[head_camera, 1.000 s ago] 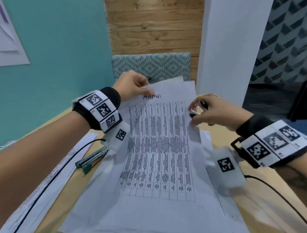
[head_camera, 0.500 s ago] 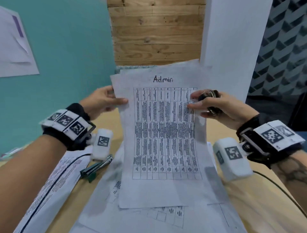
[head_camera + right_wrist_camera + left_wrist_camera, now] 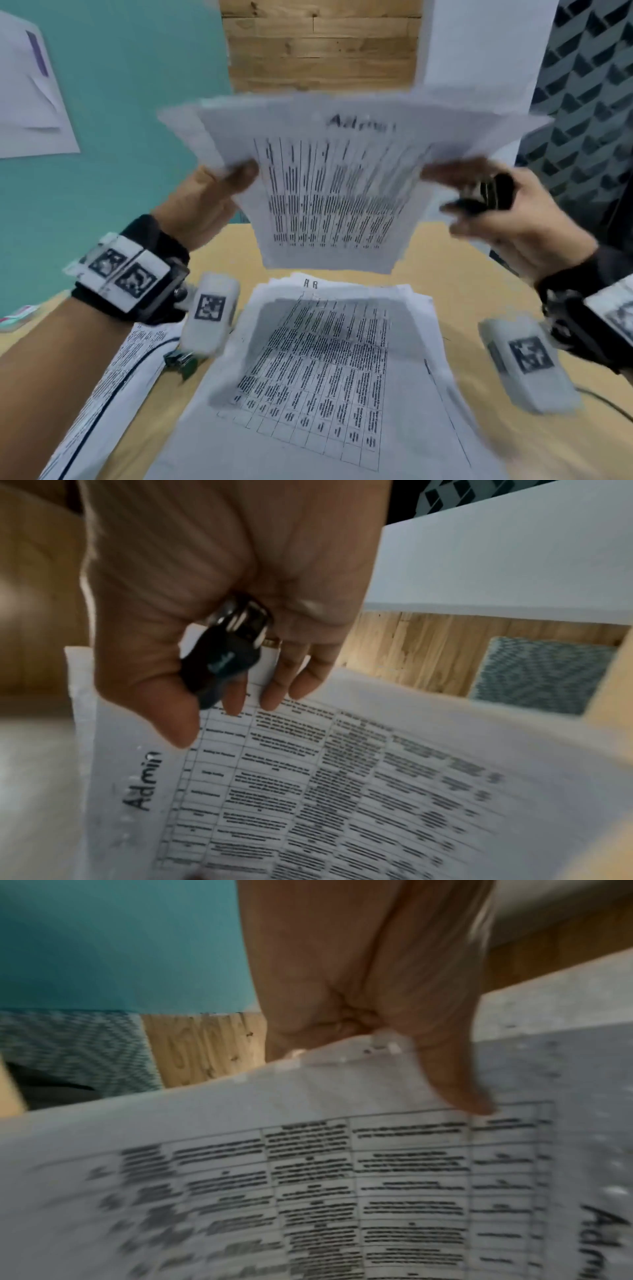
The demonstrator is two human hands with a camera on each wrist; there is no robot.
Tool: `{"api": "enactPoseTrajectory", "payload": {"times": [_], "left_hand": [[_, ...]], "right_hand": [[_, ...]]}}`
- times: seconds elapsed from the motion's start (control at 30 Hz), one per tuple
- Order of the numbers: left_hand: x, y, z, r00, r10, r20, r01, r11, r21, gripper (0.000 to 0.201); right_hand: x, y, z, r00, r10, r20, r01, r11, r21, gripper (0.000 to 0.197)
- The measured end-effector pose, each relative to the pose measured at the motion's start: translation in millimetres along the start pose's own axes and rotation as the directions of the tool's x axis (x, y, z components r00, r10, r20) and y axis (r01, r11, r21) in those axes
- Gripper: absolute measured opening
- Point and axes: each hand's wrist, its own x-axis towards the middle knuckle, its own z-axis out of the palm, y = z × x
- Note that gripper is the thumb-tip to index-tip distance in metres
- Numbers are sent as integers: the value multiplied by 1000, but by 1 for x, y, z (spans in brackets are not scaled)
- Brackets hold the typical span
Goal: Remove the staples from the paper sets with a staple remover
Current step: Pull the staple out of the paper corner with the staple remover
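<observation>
Both hands hold up a paper set (image 3: 329,192) headed "Admin", with a printed table, above the desk. My left hand (image 3: 233,181) pinches its left edge, thumb on the front and fingers behind; the left wrist view shows the thumb (image 3: 455,1085) pressed on the sheet (image 3: 342,1177). My right hand (image 3: 448,192) grips a black staple remover (image 3: 489,195) against the palm while its fingertips touch the set's right edge. In the right wrist view the remover (image 3: 222,664) lies between thumb and fingers over the paper (image 3: 342,791). No staple is visible in the blur.
A stack of printed sheets (image 3: 325,359) lies on the wooden desk (image 3: 479,274) under the lifted set. More papers (image 3: 102,394) lie at the left, with a green stapler (image 3: 181,359) beside them. A white pillar (image 3: 479,44) and plank wall stand behind.
The Admin set has risen off the desk stack into the air, both hands rising with it. The sheet beneath is now uncovered.
</observation>
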Motion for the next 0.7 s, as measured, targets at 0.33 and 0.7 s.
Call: {"api": "enactPoseTrajectory", "payload": {"times": [0.33,0.7], "left_hand": [[-55,-22,0,924,-354,147,323,925,199,59],[-14,-4,15,948,-305,-88,266,609,747,82]], "right_hand": [[-54,20,-14,830,449,331,-428,893,-139,71],[-58,45,6,756,594,275,-594,799,-93,55]]}}
